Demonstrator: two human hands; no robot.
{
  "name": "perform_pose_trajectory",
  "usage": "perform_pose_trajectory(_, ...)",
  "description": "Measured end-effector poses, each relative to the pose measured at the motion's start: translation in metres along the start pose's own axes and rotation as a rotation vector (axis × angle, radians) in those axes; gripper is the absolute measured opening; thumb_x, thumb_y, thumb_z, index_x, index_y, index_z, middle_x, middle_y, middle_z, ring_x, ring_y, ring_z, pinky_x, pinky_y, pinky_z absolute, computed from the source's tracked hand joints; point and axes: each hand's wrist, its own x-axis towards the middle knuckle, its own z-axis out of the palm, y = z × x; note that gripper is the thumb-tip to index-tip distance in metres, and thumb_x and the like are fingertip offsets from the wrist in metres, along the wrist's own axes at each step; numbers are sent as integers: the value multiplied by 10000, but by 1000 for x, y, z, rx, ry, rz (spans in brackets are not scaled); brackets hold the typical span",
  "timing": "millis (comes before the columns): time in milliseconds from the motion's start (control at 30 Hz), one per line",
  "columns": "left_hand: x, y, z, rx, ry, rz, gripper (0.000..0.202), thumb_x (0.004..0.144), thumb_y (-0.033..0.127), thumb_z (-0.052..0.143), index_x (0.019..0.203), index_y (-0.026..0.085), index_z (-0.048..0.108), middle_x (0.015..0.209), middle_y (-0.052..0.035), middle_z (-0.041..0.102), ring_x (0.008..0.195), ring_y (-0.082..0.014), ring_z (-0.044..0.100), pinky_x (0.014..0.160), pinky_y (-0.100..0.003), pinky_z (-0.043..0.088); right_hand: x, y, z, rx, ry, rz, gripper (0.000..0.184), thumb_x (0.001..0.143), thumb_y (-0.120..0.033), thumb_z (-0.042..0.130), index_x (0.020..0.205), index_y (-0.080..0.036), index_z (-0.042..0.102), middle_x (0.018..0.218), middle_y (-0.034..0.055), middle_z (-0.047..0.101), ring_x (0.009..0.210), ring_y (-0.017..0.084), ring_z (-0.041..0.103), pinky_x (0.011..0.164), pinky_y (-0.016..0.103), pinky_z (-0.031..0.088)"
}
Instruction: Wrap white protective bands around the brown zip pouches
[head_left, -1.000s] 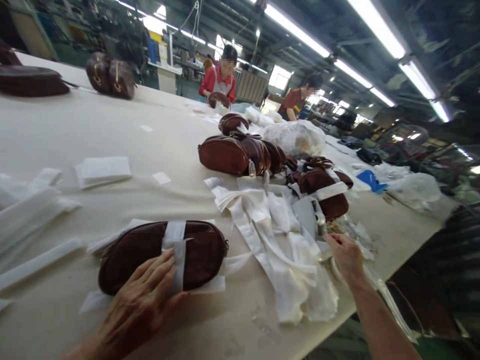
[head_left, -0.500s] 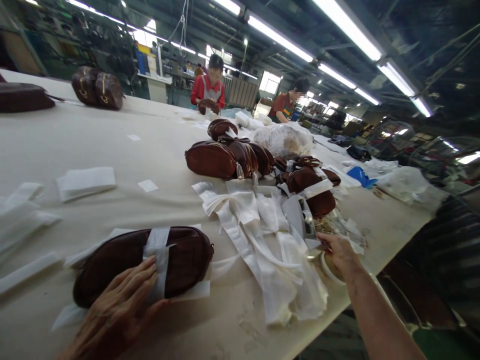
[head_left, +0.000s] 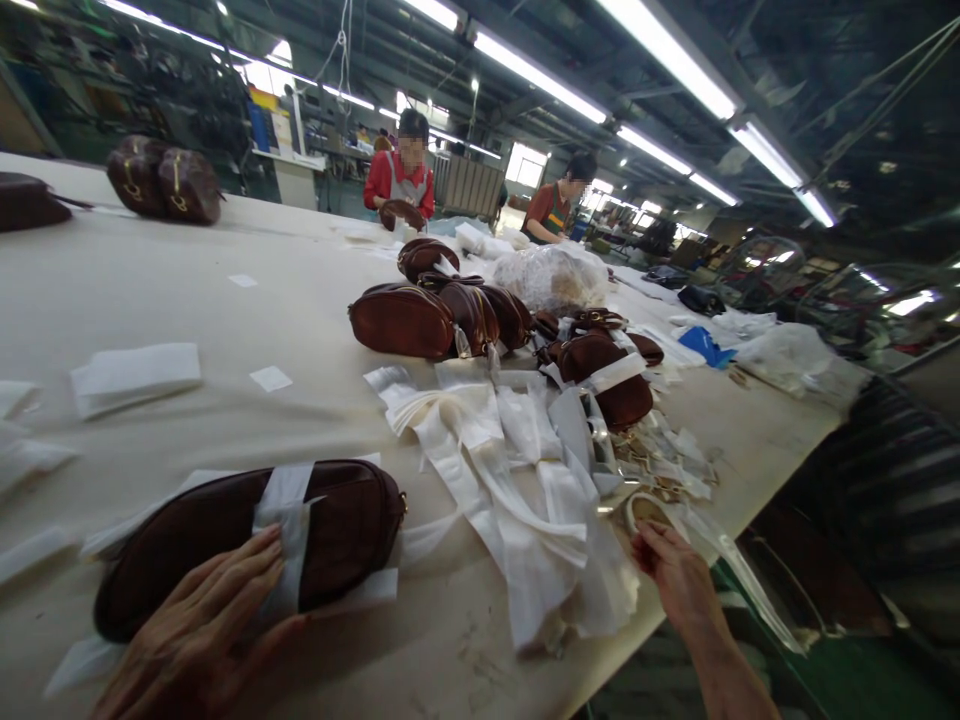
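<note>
A dark brown leather bag [head_left: 352,535] lies on the table at front left, with a white wrapping strip [head_left: 289,500] around its middle. My left hand [head_left: 217,610] rests flat over the bag and the strip, fingers stretched out. At the table's right edge, my right hand [head_left: 679,570] has its thumb and fingers pinched together. Its fingertips are at a cream tape roll [head_left: 646,508]; whether they grip the roll or a piece of tape is unclear. Beside that hand lies a pile of white strips [head_left: 487,470].
Brown bags [head_left: 401,322] are heaped beyond the strips, near a clear plastic bundle [head_left: 551,277]. Loose hardware in small bags [head_left: 664,460] lies right of them. White sheets [head_left: 135,378] lie at left. Two people work across the table [head_left: 292,270].
My right hand has moved down and toward me, from beside the grey piece near the strips to the tape roll. My left hand stays on the bag. The view has shifted slightly.
</note>
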Motion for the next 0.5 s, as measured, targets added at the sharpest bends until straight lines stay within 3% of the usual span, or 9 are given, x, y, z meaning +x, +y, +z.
perform_pose_trajectory(167, 13, 4, -10, 34, 12, 86, 310, 827, 399, 567, 1023, 160, 584, 1103, -90, 623, 1014, -265, 607, 849, -379, 505, 7, -11, -3, -269, -22, -25, 359, 498, -520, 604, 636, -189, 617, 476, -9, 554, 464, 150, 492, 483, 290, 394)
perform_pose_trajectory(367, 20, 8, -14, 37, 2, 105, 243, 843, 320, 567, 974, 117, 592, 1051, -139, 636, 1037, -289, 601, 845, -386, 502, 1, -36, -23, -648, -15, -93, 202, 536, -425, 555, 519, -225, 573, 456, 19, 566, 483, 191, 509, 528, 313, 363)
perform_pose_trajectory(433, 20, 11, -13, 20, 6, 55, 218, 851, 293, 565, 975, 115, 592, 1050, -140, 637, 1064, -289, 590, 877, -392, 490, -11, -45, -26, -816, -97, -231, 217, 617, -446, 505, 590, -246, 586, 500, 11, 597, 511, 199, 548, 535, 303, 379)
perform_pose_trajectory(500, 19, 17, -15, 2, 5, -19, 213, 866, 292, 548, 979, 117, 592, 1040, -132, 644, 1084, -278, 581, 905, -393, 477, -27, -52, -22, -1007, -251, -480, 243, 702, -458, 449, 656, -266, 591, 575, 9, 642, 555, 196, 597, 534, 283, 403)
